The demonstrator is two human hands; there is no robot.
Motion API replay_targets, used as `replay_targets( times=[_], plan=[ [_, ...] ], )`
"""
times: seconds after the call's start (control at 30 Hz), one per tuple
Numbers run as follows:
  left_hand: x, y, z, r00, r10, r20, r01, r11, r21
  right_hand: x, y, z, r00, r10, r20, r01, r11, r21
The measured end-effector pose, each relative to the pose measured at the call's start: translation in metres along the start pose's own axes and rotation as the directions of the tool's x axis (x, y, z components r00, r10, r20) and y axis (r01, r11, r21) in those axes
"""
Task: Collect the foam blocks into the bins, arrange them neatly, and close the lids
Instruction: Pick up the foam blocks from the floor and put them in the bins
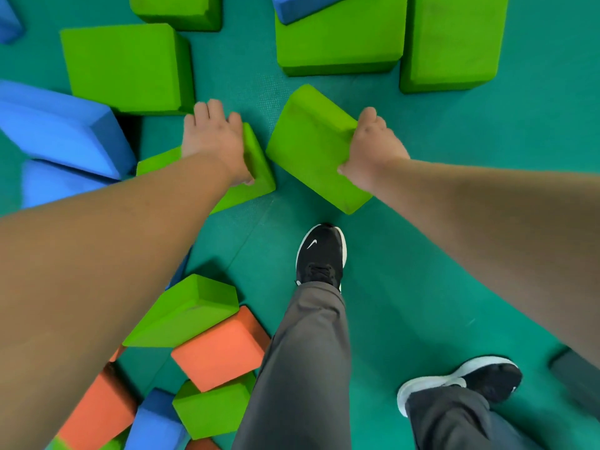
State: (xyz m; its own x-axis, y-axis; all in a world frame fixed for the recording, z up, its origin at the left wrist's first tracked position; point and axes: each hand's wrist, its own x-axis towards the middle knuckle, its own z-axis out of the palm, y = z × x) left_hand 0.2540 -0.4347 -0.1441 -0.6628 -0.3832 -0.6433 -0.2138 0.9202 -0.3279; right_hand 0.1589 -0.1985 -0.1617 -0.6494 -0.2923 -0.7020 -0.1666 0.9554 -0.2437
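Observation:
Each of my hands holds a green foam block over the teal floor mat. My left hand [214, 138] grips the top of one green block [256, 177], with the thumb curled down its near side. My right hand [373, 147] grips the right edge of a second green block [311, 147], which is tilted and lifted. The two blocks sit side by side with a small gap between them. No bin or lid is in view.
Large green blocks [126, 66] [337, 40] [454, 40] lie ahead, blue blocks [58, 128] at the left. A heap of green, orange [220, 349] and blue blocks sits at the lower left. My black shoes [321, 254] [467, 381] stand on the mat [454, 254].

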Motion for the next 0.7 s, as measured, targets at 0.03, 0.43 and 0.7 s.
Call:
replay_targets(
  times=[0.03,0.43,0.7],
  plan=[
    [-0.007,0.008,0.002,1.0,0.02,-0.016,-0.02,1.0,-0.008,-0.004,0.002,-0.001,0.999,0.028,0.019,-0.028,1.0,0.012],
    [-0.093,0.142,-0.008,0.959,0.209,0.193,-0.161,0.958,-0.239,-0.106,0.125,0.017,0.862,0.458,0.217,-0.474,0.88,0.021],
    [-0.14,0.212,-0.061,0.934,0.348,0.078,-0.336,0.932,-0.138,-0.196,0.262,0.003,0.838,0.514,0.182,-0.545,0.799,0.253]
  ],
)
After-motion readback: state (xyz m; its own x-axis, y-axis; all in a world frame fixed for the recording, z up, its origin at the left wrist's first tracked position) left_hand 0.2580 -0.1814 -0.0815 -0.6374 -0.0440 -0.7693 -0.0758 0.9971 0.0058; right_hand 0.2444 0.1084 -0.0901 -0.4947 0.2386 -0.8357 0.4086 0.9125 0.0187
